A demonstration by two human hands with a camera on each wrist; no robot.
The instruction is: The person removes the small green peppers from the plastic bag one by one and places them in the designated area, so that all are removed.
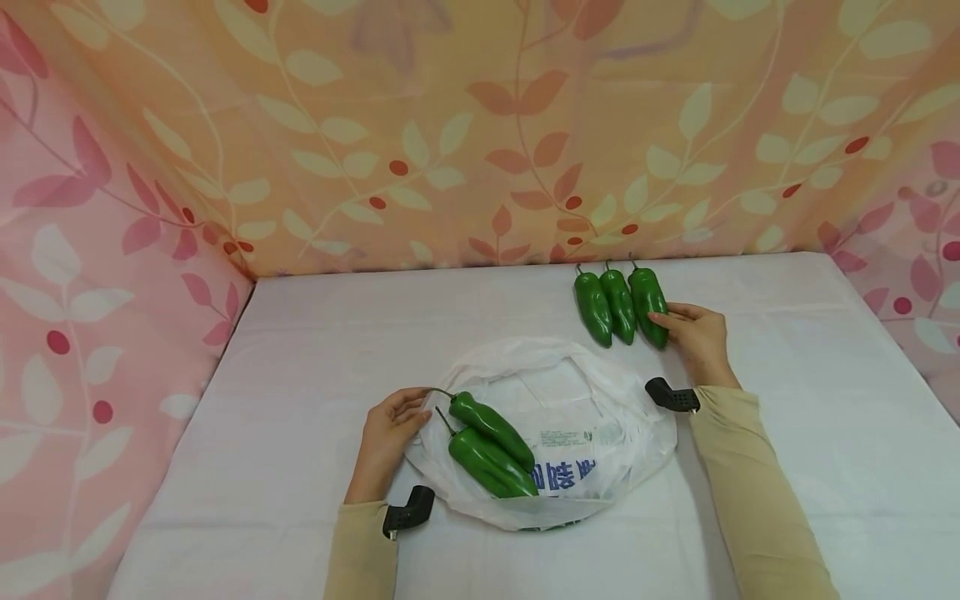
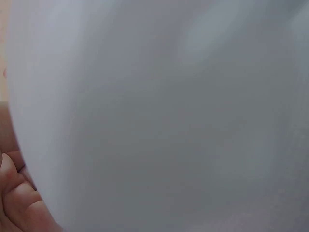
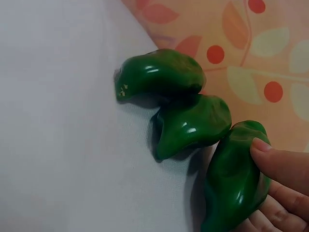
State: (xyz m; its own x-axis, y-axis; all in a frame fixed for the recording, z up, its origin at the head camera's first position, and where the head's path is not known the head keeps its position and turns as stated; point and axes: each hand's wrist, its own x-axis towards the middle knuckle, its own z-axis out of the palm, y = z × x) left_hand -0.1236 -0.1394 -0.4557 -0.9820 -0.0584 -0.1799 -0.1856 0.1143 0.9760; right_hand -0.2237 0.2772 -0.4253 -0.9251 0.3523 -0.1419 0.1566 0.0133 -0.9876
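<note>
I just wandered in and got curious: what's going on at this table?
A person's right hand holds the rightmost long green pepper in a row of three toward the back of the table. Their left hand holds the rim of an open white plastic bag, with two more green peppers inside.

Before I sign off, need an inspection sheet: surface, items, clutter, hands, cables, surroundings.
Surface: white-covered table.
Items: two long green peppers in the open white plastic bag; three more side by side near the far edge, the leftmost pepper with pale flecks near one end.
Clutter: nothing seen.
Left hand: holds the bag's left rim.
Right hand: grips the rightmost pepper, thumb on top.
Cables: nothing seen.
Surroundings: orange leaf-print cloth behind, pink leaf-print cloth at both sides.
</note>
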